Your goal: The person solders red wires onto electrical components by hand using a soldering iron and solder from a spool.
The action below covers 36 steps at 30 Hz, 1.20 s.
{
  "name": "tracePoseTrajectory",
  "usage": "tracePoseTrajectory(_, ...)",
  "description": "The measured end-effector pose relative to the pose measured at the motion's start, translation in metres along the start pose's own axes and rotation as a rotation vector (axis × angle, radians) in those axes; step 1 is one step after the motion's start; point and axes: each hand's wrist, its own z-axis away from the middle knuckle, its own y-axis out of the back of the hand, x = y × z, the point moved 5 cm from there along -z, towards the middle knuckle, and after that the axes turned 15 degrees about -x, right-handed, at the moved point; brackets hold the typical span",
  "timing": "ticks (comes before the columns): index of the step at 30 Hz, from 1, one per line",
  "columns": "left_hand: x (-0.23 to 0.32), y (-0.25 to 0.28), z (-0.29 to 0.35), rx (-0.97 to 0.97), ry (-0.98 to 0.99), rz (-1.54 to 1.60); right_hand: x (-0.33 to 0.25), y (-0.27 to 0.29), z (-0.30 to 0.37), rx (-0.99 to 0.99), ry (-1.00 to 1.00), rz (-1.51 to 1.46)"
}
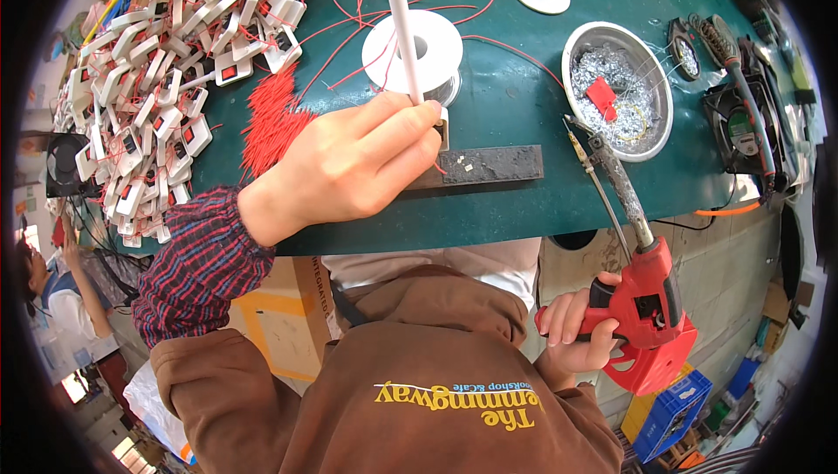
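Note:
My left hand (345,164) is closed in a pinch on the lower part of a slim white tube (400,29). A white piece with a red part sits at the tube's far end. Beneath the fingertips lies a dark metal bar (506,162) with a few tiny pale bits on it. What the tube's near end touches is partly hidden by my fingers. My right hand (572,330) is wrapped round the grip of a red soldering gun (650,299). Its long metal barrel and thin feed tube point up toward the bowl's near rim, away from the white tube.
White switch housings (157,64) with red wires are heaped at left, beside a bundle of short red wires (271,116). A white spool (375,46) stands behind my left hand. A metal bowl (572,46) holds silvery scraps. A black fan (738,129) is at right; another person (65,317) is far left.

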Motion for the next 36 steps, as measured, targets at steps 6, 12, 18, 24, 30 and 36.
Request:
tracePoseTrajectory(6,0.000,-0.001,0.000,-0.028,0.076,0.053,-0.001,0.002,0.001,0.013,0.012,0.009)
tracePoseTrajectory(12,0.002,-0.003,0.001,-0.056,0.101,0.069,-0.001,0.002,0.001,0.025,0.017,0.020)
tracePoseTrajectory(18,0.006,-0.008,-0.003,-0.014,0.136,-0.071,0.000,0.000,-0.001,0.006,0.020,0.018)
tracePoseTrajectory(24,0.009,-0.007,-0.006,-0.041,0.178,-0.069,0.001,-0.001,-0.002,0.002,0.017,0.004)
tracePoseTrajectory(30,0.006,-0.006,-0.003,-0.002,0.166,0.018,0.001,-0.001,-0.001,-0.008,-0.001,0.011)
tracePoseTrajectory(36,0.003,-0.010,0.004,0.049,0.107,0.037,0.001,0.003,0.008,-0.013,-0.054,0.170)
